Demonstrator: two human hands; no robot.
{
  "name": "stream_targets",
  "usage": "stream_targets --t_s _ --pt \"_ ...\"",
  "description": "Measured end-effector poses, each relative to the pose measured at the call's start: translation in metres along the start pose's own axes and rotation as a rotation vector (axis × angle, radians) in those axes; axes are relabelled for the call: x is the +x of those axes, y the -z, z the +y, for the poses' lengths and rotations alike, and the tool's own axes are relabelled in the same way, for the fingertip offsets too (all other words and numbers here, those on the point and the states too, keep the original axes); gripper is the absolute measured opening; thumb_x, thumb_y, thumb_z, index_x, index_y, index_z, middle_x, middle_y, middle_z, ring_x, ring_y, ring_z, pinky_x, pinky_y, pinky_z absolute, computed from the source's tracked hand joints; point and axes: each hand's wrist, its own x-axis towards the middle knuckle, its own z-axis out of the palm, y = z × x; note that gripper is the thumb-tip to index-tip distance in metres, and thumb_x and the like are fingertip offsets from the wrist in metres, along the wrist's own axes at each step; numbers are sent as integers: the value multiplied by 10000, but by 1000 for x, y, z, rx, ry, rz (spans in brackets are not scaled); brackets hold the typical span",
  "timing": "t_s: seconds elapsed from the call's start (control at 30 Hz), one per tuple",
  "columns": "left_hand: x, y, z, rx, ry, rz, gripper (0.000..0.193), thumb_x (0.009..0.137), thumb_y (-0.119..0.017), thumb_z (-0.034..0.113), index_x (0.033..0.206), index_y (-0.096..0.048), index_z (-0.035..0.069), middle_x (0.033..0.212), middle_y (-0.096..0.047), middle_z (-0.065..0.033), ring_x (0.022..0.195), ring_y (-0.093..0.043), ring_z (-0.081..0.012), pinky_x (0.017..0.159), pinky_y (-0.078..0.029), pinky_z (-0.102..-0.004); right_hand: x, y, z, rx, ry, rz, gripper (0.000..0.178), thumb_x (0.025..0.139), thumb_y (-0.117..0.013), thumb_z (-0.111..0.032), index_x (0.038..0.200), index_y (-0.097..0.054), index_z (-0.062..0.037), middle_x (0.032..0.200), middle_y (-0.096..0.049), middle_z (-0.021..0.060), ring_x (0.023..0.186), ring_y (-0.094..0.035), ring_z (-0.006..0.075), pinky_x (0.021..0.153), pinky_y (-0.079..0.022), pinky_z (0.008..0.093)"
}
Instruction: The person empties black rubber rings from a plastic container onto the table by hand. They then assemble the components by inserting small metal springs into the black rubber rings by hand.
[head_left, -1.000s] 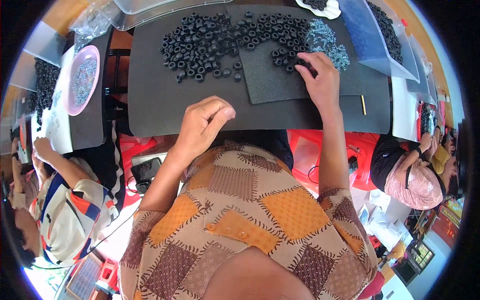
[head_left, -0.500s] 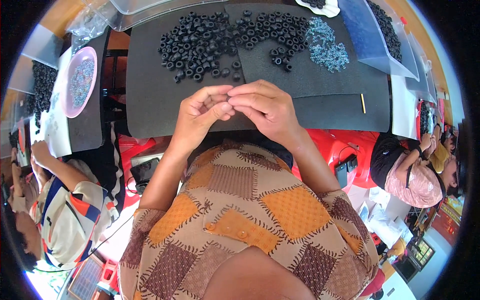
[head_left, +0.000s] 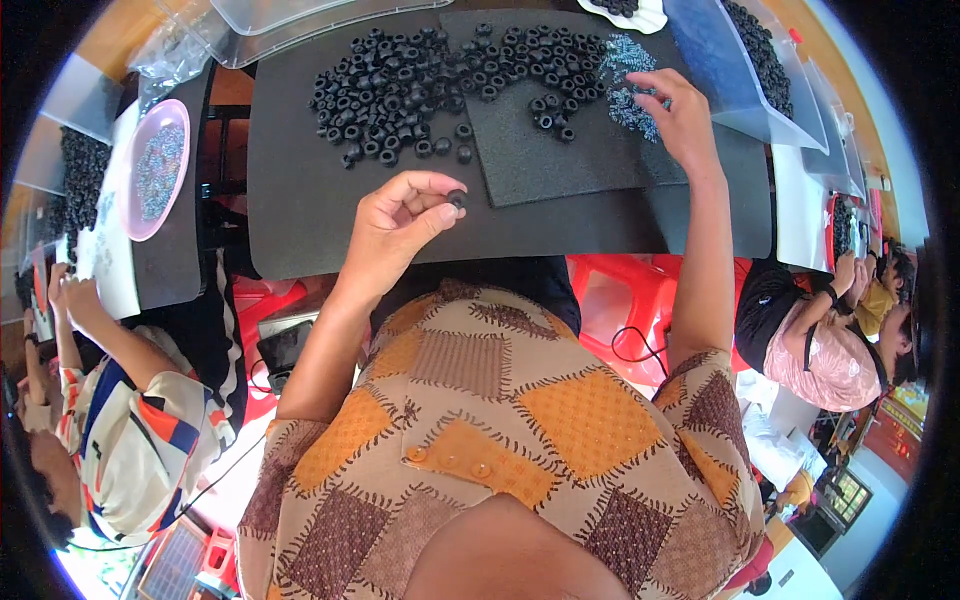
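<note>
"Left hand (head_left: 395,225) has one: a black ring-shaped piece (head_left: 457,200), pinched at its fingertips!"
"And the right hand (head_left: 686,120)?"
"Thumb and forefinger parted, right at the small blue-grey pieces (head_left: 626,52)! Touching? Can't tell."
"The black heap (head_left: 390,90)?"
"Beyond the left hand, spreading across to the right hand's left!"
</note>
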Motion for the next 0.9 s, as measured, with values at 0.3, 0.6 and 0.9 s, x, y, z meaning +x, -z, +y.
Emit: stream_targets --t_s 0.3,0.6,0.9 --pt "-2 5 -1 -86 12 7 238 931 -661 39 1167 -631 24 1024 -677 -31 926 -656 -111 807 -516 -250 3 -1 5 142 -68 -33 105 863 -694 -55 968 -693 -44 915 -687 51 803 -663 176 747 -508 320" --pt "-3 18 0 -369 121 -16 248 937 -646 31 1184 -630 37 1110 -680 -80 988 -690 -175 853 -561 -274 -21 -28 -22 1536 -216 -167 176 944 -644 -49 1119 -654 -36 1052 -699 116 876 -675 157 763 -542 255" --pt "-2 17 3 -463 105 -43 226 938 -634 11 1162 -634 45 1125 -681 -87 1008 -698 -196 866 -584 -270 -24 -38 -88 1703 -192 -204 293 943 -620 -7 1235 -605 -28 1110 -696 149 982 -702 199 800 -592 268"
